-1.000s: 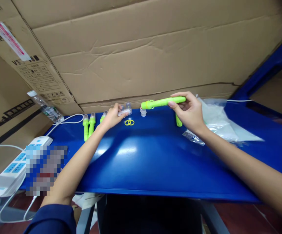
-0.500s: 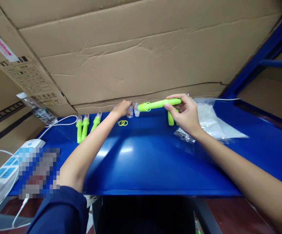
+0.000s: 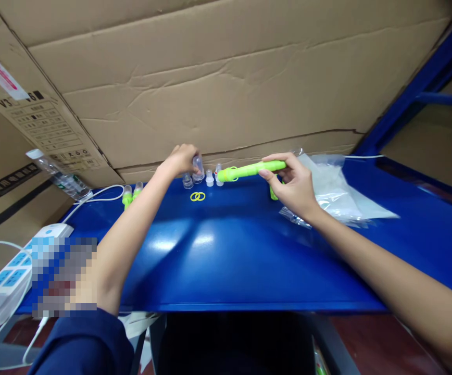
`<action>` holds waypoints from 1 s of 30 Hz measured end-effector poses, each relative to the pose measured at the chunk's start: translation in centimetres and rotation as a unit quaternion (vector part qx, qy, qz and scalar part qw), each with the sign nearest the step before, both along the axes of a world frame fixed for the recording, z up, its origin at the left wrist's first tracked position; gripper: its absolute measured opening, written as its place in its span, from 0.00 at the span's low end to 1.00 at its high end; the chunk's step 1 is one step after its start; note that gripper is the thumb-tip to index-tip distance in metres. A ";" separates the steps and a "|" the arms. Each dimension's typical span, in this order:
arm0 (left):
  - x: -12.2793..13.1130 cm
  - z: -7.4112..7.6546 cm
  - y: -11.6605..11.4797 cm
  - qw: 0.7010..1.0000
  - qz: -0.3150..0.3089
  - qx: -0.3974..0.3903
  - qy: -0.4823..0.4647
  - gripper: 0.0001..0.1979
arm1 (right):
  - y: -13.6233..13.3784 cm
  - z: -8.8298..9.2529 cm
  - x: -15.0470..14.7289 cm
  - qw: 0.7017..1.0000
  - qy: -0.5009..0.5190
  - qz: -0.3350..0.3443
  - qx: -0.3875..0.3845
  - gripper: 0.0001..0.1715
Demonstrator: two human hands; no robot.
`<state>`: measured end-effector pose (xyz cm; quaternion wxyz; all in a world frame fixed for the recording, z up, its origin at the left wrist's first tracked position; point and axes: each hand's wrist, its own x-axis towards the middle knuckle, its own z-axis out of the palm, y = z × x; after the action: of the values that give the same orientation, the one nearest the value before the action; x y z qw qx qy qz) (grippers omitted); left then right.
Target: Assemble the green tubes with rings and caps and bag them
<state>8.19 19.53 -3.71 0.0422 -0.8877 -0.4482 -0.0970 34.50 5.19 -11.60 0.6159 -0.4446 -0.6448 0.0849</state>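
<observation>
My right hand [image 3: 294, 185] grips a bright green tube [image 3: 249, 170], held level just above the blue table [image 3: 229, 255], its open end pointing left. My left hand [image 3: 181, 159] is pinched round a small clear cap [image 3: 198, 165], lifted at the table's far edge. Three more clear caps [image 3: 209, 178] stand on the table between the two hands. Two yellow rings [image 3: 197, 196] lie just in front of them. Another green tube [image 3: 273, 193] lies half hidden under my right hand.
Green tubes with clear caps [image 3: 131, 195] lie at the far left, partly behind my left arm. Clear plastic bags [image 3: 333, 190] lie to the right. A power strip [image 3: 5, 278], white cable and a plastic bottle [image 3: 60, 177] sit at left. Cardboard boxes [image 3: 226, 88] wall the back.
My left hand has moved from the table surface to the far edge and lifted a clear cap. The green tube in my right hand has shifted slightly left and lower.
</observation>
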 end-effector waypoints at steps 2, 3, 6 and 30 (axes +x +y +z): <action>-0.6 -0.9 -0.5 1.000 0.023 -0.010 0.013 0.19 | 0.0 0.0 -0.1 1.000 0.003 0.002 -0.001 0.19; -0.8 -1.4 -0.7 0.999 0.031 -0.010 0.014 0.21 | 0.0 0.0 -0.2 1.000 0.004 0.003 -0.002 0.19; -1.2 -3.0 -1.1 0.999 0.041 0.016 0.021 0.23 | -0.1 -0.1 -0.4 1.000 0.009 0.014 -0.003 0.18; 0.2 -4.9 -10.4 0.960 -0.133 -0.165 -0.186 0.21 | 0.9 -2.1 -2.1 0.964 0.142 0.170 -0.148 0.27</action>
<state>8.42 9.11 -8.59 -0.2017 -0.9003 -0.3357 -0.1899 32.38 6.11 -13.66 0.6050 -0.3978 -0.5974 0.3448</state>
